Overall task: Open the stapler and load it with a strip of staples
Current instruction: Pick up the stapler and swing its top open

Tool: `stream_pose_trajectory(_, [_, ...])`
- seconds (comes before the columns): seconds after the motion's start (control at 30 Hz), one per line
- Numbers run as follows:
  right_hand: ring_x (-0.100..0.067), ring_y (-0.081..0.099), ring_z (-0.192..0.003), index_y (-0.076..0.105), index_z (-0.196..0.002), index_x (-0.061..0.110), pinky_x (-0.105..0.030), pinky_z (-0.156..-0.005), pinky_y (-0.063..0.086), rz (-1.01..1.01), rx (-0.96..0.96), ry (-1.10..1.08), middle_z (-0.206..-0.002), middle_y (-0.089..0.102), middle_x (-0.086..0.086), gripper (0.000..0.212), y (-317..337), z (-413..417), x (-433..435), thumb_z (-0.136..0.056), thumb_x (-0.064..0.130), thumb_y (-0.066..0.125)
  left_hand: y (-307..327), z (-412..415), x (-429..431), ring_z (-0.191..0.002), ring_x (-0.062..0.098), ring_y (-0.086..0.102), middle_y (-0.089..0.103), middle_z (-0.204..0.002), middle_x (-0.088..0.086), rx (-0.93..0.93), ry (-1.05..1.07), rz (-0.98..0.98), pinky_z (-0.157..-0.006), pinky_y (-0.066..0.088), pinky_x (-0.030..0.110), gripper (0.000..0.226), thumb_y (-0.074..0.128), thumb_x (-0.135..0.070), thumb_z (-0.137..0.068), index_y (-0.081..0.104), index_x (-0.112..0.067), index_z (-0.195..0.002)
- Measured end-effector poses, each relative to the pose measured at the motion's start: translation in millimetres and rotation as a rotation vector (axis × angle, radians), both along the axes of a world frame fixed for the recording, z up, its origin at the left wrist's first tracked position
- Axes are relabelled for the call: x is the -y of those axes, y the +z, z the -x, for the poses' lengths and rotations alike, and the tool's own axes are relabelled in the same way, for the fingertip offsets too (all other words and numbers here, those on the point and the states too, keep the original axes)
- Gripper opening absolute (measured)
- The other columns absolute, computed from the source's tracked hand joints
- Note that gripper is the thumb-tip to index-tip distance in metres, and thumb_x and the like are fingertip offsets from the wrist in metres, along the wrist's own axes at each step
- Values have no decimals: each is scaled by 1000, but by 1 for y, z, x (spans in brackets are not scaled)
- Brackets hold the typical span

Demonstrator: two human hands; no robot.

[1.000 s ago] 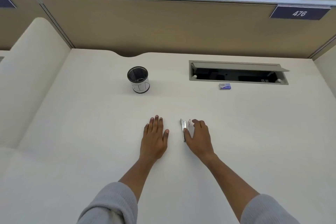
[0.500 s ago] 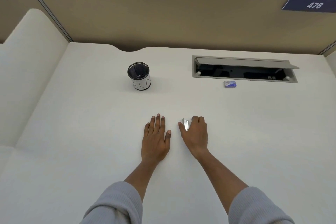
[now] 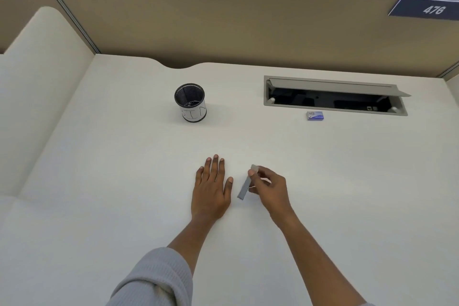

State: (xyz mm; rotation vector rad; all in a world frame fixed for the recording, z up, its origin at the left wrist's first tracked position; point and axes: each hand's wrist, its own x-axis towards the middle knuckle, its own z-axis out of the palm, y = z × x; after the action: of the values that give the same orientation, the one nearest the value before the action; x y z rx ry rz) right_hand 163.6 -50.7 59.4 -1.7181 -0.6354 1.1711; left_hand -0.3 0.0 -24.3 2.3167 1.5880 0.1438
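The right hand has its grip pinched on the slim grey stapler, tilted off the worktop, likely to get at its lid, while the left hand, grasping nothing, lies flat just beside that grip

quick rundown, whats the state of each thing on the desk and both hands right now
stapler: held in the right hand, near end on or just off the desk, looks closed
right hand: pinching the stapler's far end
left hand: flat on the desk, empty
staple box: closed, untouched
pen cup: upright, looks empty
cable hatch: lid open
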Motion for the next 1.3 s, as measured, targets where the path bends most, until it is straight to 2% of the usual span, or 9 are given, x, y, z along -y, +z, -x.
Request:
stream_pose_trajectory(0.1, [-22, 62, -83, 72, -103, 7, -36, -78, 57, -92, -461, -62, -88, 61, -6, 20, 26, -1, 6, -97, 25, 64, 0, 0, 0, -159, 22, 8, 12, -172, 4, -1, -2, -4, -128, 11, 43, 65, 22, -44, -105, 15, -15, -162])
stream_pose_trajectory(0.27, [-22, 57, -71, 61, -113, 8, -36, -70, 52, -155, -842, -102, -87, 62, -6, 37, 63, 3, 7, -103, 38, 44, 0, 1, 1, -159, 22, 8, 12, -172, 5, -9, -1, -12, -129, 9, 41, 65, 22, -45, -105, 14, -16, -163])
stream_pose_trajectory(0.37, [-19, 45, -53, 59, -108, 9, -26, -47, 34, -201, -917, -42, -85, 57, -9, 38, 74, 3, 7, -100, 41, 39, 1, -1, 1, -159, 22, 9, 12, -172, 5, -2, -4, -18, -128, 5, 39, 65, 22, -46, -105, 14, -16, -162])
stream_pose_trajectory(0.57, [-14, 16, -47, 66, -116, 4, -23, -43, 15, -149, -1040, 60, -66, 47, -6, 70, 85, 2, 9, -100, 62, 29, 2, 0, 1, -159, 22, 10, 14, -171, 5, -3, 2, -19, -128, 11, 42, 65, 20, -46, -105, 15, -16, -162])
stream_pose_trajectory(0.67, [-9, 25, -38, 68, -106, 4, -22, -40, 17, -124, -1051, 96, -56, 45, -2, 76, 85, 3, 10, -97, 69, 29, 3, -1, 1, -159, 22, 10, 14, -171, 5, 5, 1, -16, -128, 9, 41, 65, 18, -46, -104, 15, -16, -162])
stream_pose_trajectory(0.8, [-6, 36, -32, 62, -82, 11, -19, -34, 24, -110, -1084, 56, -45, 43, 2, 56, 88, 4, 11, -96, 62, 44, 2, -1, 0, -158, 23, 14, 18, -171, 6, 3, 4, -22, -127, 14, 43, 64, 23, -45, -105, 19, -14, -161])
stream_pose_trajectory(0.97, [-9, 49, -36, 64, -85, 11, -21, -40, 31, -127, -1158, 79, -50, 53, 1, 60, 89, 3, 16, -95, 66, 41, 3, -1, 1, -158, 23, 13, 18, -171, 6, 6, 2, -21, -127, 12, 42, 64, 24, -45, -105, 19, -15, -161])
stream_pose_trajectory(1.1, [-10, 48, -33, 64, -80, 9, -21, -39, 32, -173, -1194, 131, -45, 52, 0, 50, 95, 2, 18, -84, 59, 68, 2, 0, 1, -157, 24, 17, 21, -170, 7, 3, 2, -35, -127, 13, 42, 64, 26, -45, -104, 22, -14, -161])
stream_pose_trajectory(1.3, [-14, 55, -40, 63, -92, 7, -23, -42, 41, -190, -1264, 138, -55, 57, -2, 65, 96, 2, 17, -95, 67, 37, 3, -1, 1, -158, 23, 15, 19, -170, 6, 6, 1, -32, -127, 11, 40, 65, 20, -46, -104, 20, -14, -161])
